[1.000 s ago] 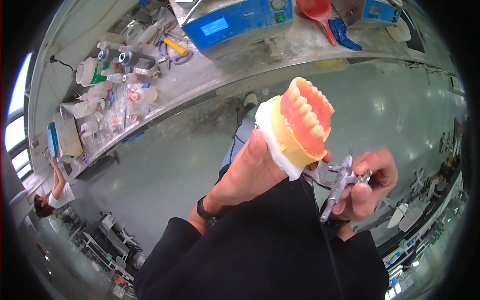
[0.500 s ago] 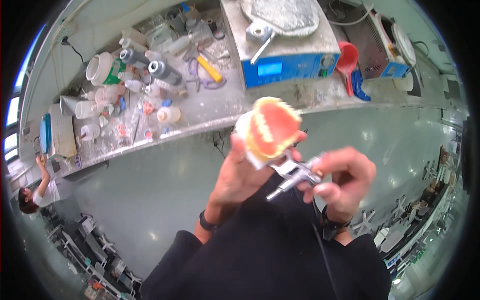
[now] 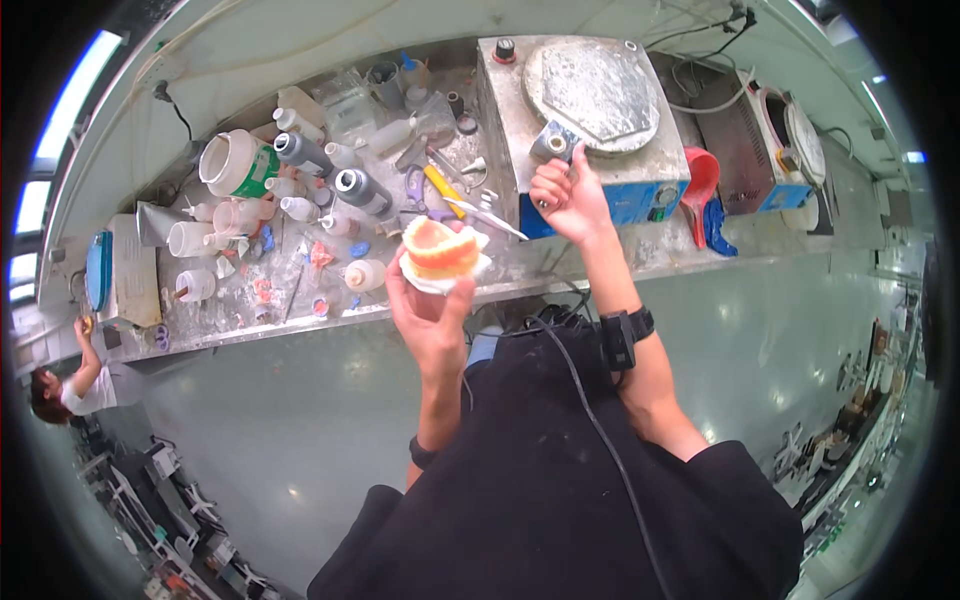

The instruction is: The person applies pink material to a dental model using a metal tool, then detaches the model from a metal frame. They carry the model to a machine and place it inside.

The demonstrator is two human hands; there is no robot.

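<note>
**Inspector:** State the position of the hands.

**Assistant:** The left hand [image 3: 432, 312] is raised at about 12 o'clock of the dark torso, fingers curled up around a pink denture model on a white base [image 3: 443, 255], which it cups from below. The right hand [image 3: 566, 200] is extended to the blue-fronted bench machine [image 3: 585, 120], fingers closed round a small grey knob-like part [image 3: 553, 143] at the machine's left front corner; whether it pinches or merely rests there cannot be told.

**Inspector:** Surroundings?

**Assistant:** At 10 o'clock of the model, the worktop [image 3: 560, 265] is crowded: a white tub with green label [image 3: 236, 163], dark-capped bottles [image 3: 360, 190], small clear bottles and pink scraps. A yellow-handled tool [image 3: 443, 190] and a thin metal instrument [image 3: 488, 217] lie between the model and the machine. A red scoop [image 3: 701, 185] sits at 3 o'clock of the right hand.

**Inspector:** Obstructions?

**Assistant:** The model hides the bench edge behind it. A black cable [image 3: 590, 420] runs along the right forearm from a wrist band [image 3: 618, 335]. Another person [image 3: 75, 385] works at far 9 o'clock, well apart.
</note>
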